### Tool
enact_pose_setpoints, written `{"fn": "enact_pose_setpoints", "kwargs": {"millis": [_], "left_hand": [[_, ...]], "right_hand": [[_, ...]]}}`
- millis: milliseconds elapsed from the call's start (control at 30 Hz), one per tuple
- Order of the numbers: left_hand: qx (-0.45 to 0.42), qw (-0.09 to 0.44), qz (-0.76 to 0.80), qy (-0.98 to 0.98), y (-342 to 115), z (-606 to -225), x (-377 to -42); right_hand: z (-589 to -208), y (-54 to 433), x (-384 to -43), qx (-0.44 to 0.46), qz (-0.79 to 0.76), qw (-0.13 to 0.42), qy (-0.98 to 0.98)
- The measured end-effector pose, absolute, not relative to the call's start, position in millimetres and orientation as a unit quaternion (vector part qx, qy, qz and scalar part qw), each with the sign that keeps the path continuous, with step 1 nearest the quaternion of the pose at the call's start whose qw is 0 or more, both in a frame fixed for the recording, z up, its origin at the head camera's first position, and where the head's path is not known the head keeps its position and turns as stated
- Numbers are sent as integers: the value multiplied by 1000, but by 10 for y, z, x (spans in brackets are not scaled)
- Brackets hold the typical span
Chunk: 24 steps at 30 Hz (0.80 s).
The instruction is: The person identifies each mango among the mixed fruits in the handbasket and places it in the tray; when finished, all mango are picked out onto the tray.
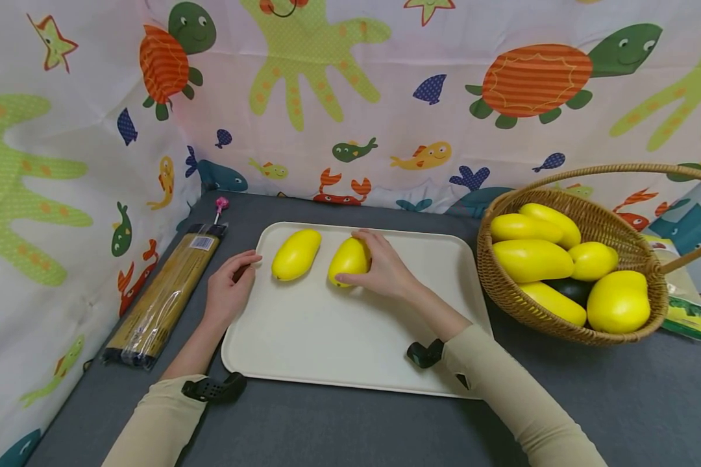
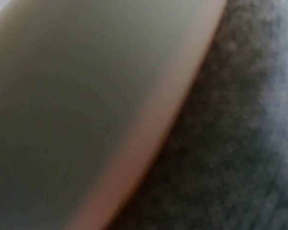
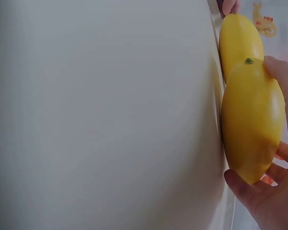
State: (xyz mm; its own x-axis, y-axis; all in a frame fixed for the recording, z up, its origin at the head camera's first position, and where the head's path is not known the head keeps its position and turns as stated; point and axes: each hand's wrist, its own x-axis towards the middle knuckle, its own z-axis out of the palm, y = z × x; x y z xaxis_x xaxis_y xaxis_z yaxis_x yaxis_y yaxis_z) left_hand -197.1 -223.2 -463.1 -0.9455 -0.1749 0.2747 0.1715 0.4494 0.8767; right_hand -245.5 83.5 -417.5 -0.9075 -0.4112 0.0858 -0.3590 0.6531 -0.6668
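Note:
A yellow mango-like fruit [image 1: 346,261] rests on a cream tray [image 1: 327,337], and my right hand [image 1: 385,266] holds it from the right, thumb at its near end and fingers at its far end. In the right wrist view, the same hand [image 3: 273,191] curves around the fruit [image 3: 252,120]. A second such fruit [image 1: 296,254] lies to its left on the tray. My left hand [image 1: 229,285] is at the tray's left edge, its relaxed fingertips right at the rim. Only a blurred tray edge and dark cloth show in the left wrist view.
At the right stands a wicker basket [image 1: 520,318] with a tall handle, holding several yellow fruits and one dark one. Behind it is a green-and-white packet [image 1: 686,311]. Left of the tray lie a clear-wrapped bundle of thin brown sticks [image 1: 169,292] and a pink lollipop [image 1: 221,203].

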Motion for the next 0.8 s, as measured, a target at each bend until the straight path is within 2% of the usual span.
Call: {"fn": "enact_pose_setpoints", "kwargs": {"millis": [800], "left_hand": [[3,165,-516,-840,-2235,-4639,-1969]], "right_hand": [[-4177,814,-2444,-222,-340,28,914]]}}
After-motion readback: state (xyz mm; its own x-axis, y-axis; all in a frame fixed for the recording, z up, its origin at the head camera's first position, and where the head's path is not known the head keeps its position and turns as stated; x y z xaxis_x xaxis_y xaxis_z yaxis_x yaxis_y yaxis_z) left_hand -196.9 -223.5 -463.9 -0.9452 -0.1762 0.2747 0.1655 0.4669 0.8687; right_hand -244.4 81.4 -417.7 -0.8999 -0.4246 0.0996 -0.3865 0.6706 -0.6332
